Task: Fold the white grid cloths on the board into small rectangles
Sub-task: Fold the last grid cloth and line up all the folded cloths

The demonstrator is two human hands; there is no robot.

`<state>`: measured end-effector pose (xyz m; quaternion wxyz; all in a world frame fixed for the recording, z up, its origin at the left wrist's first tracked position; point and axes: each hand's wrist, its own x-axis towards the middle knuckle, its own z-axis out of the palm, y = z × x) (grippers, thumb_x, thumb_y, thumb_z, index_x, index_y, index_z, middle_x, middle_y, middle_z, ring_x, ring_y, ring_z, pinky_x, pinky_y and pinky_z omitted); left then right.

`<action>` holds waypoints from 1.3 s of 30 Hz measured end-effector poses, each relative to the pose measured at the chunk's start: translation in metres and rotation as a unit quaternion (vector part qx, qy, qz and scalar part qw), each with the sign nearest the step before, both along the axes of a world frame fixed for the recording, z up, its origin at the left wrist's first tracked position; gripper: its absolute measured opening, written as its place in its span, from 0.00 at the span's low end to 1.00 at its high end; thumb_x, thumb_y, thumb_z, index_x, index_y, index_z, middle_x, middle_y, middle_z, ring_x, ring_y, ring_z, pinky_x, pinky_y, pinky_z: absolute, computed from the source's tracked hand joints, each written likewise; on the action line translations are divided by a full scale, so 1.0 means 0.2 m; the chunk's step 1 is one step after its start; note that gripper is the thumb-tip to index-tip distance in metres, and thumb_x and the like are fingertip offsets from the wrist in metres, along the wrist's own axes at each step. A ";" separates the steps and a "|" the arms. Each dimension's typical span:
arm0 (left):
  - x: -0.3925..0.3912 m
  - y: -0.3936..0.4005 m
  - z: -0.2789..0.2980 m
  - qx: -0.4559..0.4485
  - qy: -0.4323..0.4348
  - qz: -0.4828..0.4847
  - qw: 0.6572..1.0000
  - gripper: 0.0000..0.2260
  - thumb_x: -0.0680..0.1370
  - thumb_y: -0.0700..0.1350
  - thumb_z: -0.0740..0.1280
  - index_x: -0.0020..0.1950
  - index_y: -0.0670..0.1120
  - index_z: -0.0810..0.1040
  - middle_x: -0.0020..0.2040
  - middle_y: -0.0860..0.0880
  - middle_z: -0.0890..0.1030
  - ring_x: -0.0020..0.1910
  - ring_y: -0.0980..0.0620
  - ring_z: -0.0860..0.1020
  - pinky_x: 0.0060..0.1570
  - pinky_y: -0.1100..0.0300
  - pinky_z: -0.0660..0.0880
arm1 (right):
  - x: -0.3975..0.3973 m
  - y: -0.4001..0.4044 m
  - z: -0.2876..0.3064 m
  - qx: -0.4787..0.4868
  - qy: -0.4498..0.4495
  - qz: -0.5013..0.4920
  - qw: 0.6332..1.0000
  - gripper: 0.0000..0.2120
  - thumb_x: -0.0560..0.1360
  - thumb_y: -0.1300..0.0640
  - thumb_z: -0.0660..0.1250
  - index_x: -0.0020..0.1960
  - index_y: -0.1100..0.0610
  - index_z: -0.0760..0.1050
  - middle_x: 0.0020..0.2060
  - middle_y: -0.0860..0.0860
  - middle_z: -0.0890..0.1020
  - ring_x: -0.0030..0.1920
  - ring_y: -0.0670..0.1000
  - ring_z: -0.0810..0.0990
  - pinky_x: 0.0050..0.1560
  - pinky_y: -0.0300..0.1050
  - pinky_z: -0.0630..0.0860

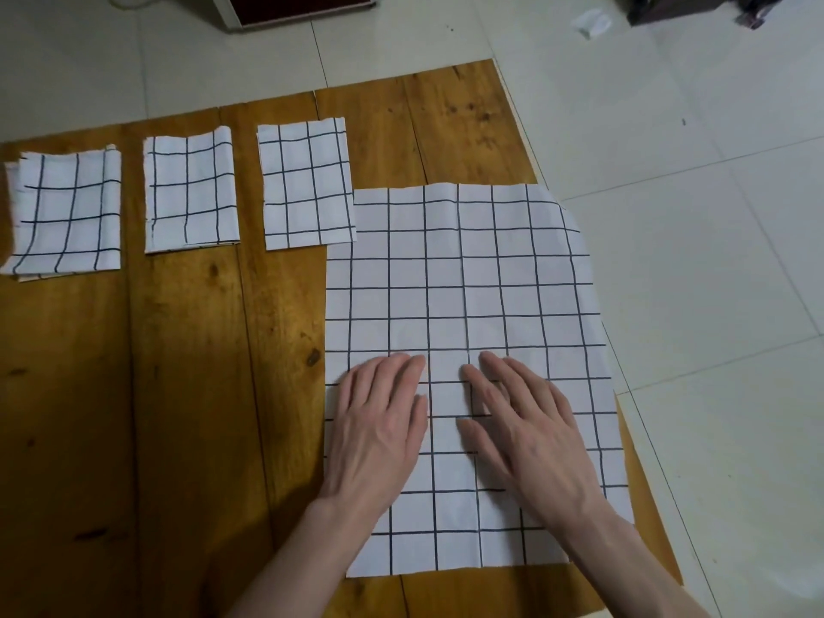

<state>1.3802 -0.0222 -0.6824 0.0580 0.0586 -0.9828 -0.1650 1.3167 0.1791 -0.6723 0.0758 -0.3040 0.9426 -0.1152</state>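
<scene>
Both hands — left hand [379,421] and right hand [526,425] — are pressed flat, fingers [401,372] straight, on the unfolded grid cloth [468,283] at the board's [178,372] right edge — bare wood is left leftward.

1. The board [187,394] lay on the tiled floor [713,260].
2. The unfolded cloth [468,283] lay flat on the board's right part, its far right corner overhanging the board edge.
3. Three folded cloths sat in a row along the far edge: left folded cloth [67,211], middle folded cloth [191,194], right folded cloth [307,185].
4. The right folded cloth overlapped the unfolded cloth's far left corner.
5. The left hand [379,421] and right hand [526,430] rested side by side on the unfolded cloth's near half.
</scene>
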 end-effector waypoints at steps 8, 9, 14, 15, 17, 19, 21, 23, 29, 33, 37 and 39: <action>-0.12 -0.07 -0.03 -0.027 0.007 0.015 1.000 0.15 0.84 0.43 0.64 0.71 0.44 0.77 0.68 0.44 0.78 0.67 0.44 0.75 0.66 0.48 0.75 | -0.25 0.08 0.01 -0.040 0.027 -0.049 0.998 0.22 0.79 0.57 0.73 0.71 0.52 0.76 0.70 0.50 0.76 0.69 0.57 0.74 0.67 0.52 0.68; -0.12 -0.07 -0.03 -0.026 0.011 0.017 0.999 0.15 0.83 0.43 0.66 0.70 0.44 0.78 0.67 0.45 0.78 0.66 0.44 0.76 0.65 0.48 0.75 | -0.27 0.09 0.00 -0.054 0.031 -0.053 0.997 0.18 0.79 0.56 0.73 0.68 0.51 0.78 0.68 0.49 0.78 0.67 0.57 0.75 0.67 0.51 0.68; -0.12 -0.06 -0.02 0.013 0.042 0.030 0.999 0.10 0.80 0.41 0.73 0.61 0.45 0.83 0.58 0.48 0.82 0.57 0.46 0.78 0.58 0.49 0.75 | -0.32 0.11 -0.01 -0.096 0.031 -0.039 0.994 0.08 0.77 0.58 0.74 0.56 0.53 0.82 0.59 0.47 0.81 0.57 0.55 0.77 0.62 0.43 0.64; -0.12 -0.06 -0.01 0.025 0.047 0.029 0.998 0.08 0.80 0.40 0.73 0.59 0.46 0.84 0.56 0.49 0.82 0.55 0.47 0.78 0.56 0.49 0.75 | -0.32 0.12 0.00 -0.097 0.032 -0.033 0.994 0.07 0.77 0.59 0.75 0.54 0.53 0.82 0.57 0.48 0.82 0.55 0.55 0.78 0.61 0.43 0.64; -0.12 -0.07 0.01 0.045 0.051 0.023 0.997 0.04 0.79 0.40 0.74 0.54 0.46 0.84 0.52 0.50 0.81 0.52 0.47 0.78 0.53 0.49 0.74 | -0.33 0.13 0.01 -0.097 0.032 -0.015 0.995 0.06 0.77 0.59 0.75 0.53 0.54 0.82 0.54 0.47 0.82 0.52 0.56 0.78 0.61 0.44 0.65; -0.13 -0.09 0.03 0.061 0.050 0.012 0.997 0.03 0.79 0.41 0.74 0.51 0.46 0.83 0.50 0.51 0.80 0.50 0.48 0.77 0.52 0.51 0.73 | -0.35 0.15 0.05 -0.102 0.028 0.009 0.994 0.03 0.79 0.58 0.73 0.53 0.53 0.82 0.51 0.47 0.82 0.50 0.56 0.79 0.59 0.45 0.66; -0.13 -0.13 0.07 0.079 0.050 -0.006 0.996 0.02 0.79 0.42 0.74 0.51 0.46 0.83 0.50 0.51 0.80 0.50 0.48 0.77 0.51 0.53 0.73 | -0.38 0.16 0.10 -0.102 0.026 0.036 0.994 0.02 0.81 0.56 0.70 0.53 0.53 0.81 0.49 0.46 0.81 0.48 0.55 0.78 0.57 0.43 0.66; -0.14 -0.17 0.12 0.099 0.051 -0.035 0.993 0.02 0.80 0.43 0.73 0.51 0.45 0.83 0.49 0.51 0.80 0.49 0.50 0.77 0.50 0.54 0.75 | -0.41 0.16 0.18 -0.093 0.028 0.071 0.993 0.01 0.82 0.58 0.69 0.53 0.54 0.80 0.48 0.48 0.79 0.46 0.55 0.77 0.52 0.43 0.67; -0.17 -0.38 0.31 0.115 0.063 -0.062 0.989 0.13 0.84 0.49 0.66 0.57 0.44 0.86 0.47 0.51 0.87 0.42 0.54 0.84 0.40 0.57 0.83 | -0.56 0.07 0.47 -0.093 0.070 0.142 0.983 0.06 0.85 0.58 0.66 0.52 0.57 0.80 0.44 0.50 0.79 0.41 0.55 0.76 0.39 0.48 0.75; -0.22 -0.50 0.52 0.071 0.098 -0.071 0.990 0.13 0.83 0.50 0.67 0.57 0.43 0.86 0.46 0.50 0.88 0.40 0.54 0.85 0.37 0.61 0.83 | -0.67 -0.04 0.64 -0.090 0.104 0.166 0.976 0.09 0.85 0.56 0.62 0.55 0.59 0.80 0.46 0.52 0.80 0.43 0.57 0.77 0.40 0.51 0.76; -0.30 -0.60 0.72 0.062 0.120 -0.055 0.989 0.14 0.84 0.50 0.64 0.59 0.43 0.85 0.47 0.49 0.88 0.40 0.54 0.85 0.37 0.59 0.82 | -0.78 -0.16 0.83 -0.095 0.152 0.172 0.969 0.12 0.86 0.58 0.60 0.62 0.62 0.80 0.50 0.56 0.81 0.45 0.59 0.79 0.40 0.56 0.78; -0.34 -0.65 0.83 0.051 0.144 -0.044 0.987 0.13 0.83 0.46 0.64 0.60 0.43 0.85 0.47 0.49 0.88 0.40 0.57 0.82 0.39 0.67 0.78 | -0.83 -0.22 0.93 -0.099 0.177 0.167 0.965 0.13 0.86 0.59 0.60 0.65 0.63 0.79 0.51 0.58 0.81 0.46 0.60 0.79 0.40 0.58 0.78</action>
